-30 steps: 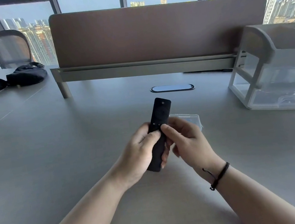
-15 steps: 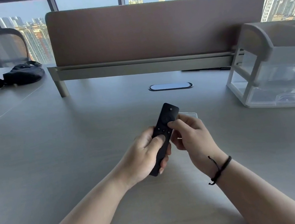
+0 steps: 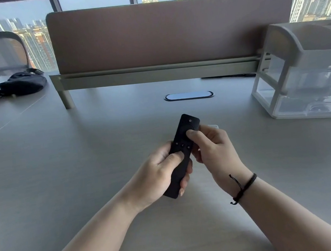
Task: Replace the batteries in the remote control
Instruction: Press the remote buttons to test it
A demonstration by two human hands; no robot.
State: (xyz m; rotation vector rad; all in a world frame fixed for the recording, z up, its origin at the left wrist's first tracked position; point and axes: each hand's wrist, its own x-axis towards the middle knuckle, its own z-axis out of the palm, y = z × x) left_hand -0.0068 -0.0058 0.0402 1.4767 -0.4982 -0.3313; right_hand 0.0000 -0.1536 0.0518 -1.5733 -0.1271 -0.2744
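Note:
A slim black remote control (image 3: 185, 135) is held above the grey desk (image 3: 81, 169), button side up, its top end pointing away and slightly right. My left hand (image 3: 156, 175) is wrapped around its lower half, thumb lying across the face below the small buttons. My right hand (image 3: 212, 150) grips the upper part from the right, thumb pressed on the round pad. A small clear plastic piece (image 3: 213, 127) lies on the desk just behind my right hand, mostly hidden. No batteries are visible.
A brown divider panel (image 3: 168, 31) crosses the back of the desk, with an oval cable port (image 3: 189, 95) in front of it. A clear plastic drawer organiser (image 3: 306, 75) stands at the right. A black bag (image 3: 20, 83) lies at the far left, an office chair (image 3: 4, 53) behind it.
The remote has tilted with its top end further right. My right thumb has slid up from the small buttons onto the round pad. The view has dipped slightly.

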